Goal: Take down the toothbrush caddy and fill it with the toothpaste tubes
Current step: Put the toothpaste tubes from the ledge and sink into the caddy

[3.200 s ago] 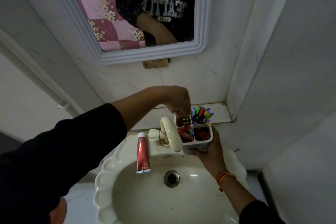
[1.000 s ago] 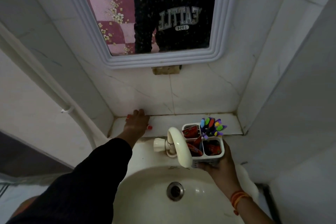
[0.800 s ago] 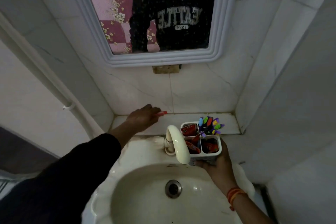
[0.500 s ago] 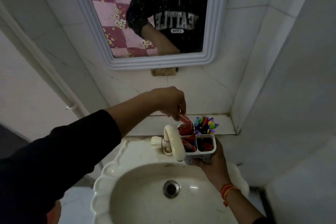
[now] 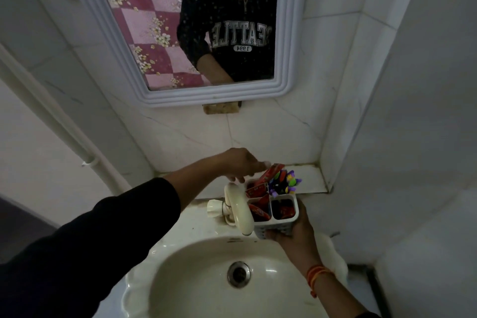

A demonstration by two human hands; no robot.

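Note:
A white four-compartment toothbrush caddy [image 5: 280,227] is held from below by my right hand [image 5: 296,239], just right of the tap, over the sink's back rim. Colourful toothbrushes [image 5: 285,183] stand in its back right compartment. Red toothpaste tubes lie in the front left [image 5: 259,210] and front right [image 5: 284,210] compartments. My left hand [image 5: 241,164] hovers over the back left compartment, its fingertips on the upper end of a red toothpaste tube [image 5: 271,175] that leans in that compartment.
A cream tap [image 5: 238,212] curves over the white sink [image 5: 196,284], partly hiding the caddy's left side. A tiled ledge [image 5: 311,179] runs behind the caddy. A mirror [image 5: 289,59] hangs above. The right wall [image 5: 413,137] stands close.
My left hand took a small red tube from the ledge at the left and carried it right to the caddy, where it now stands in the back left compartment. My right hand kept holding the caddy.

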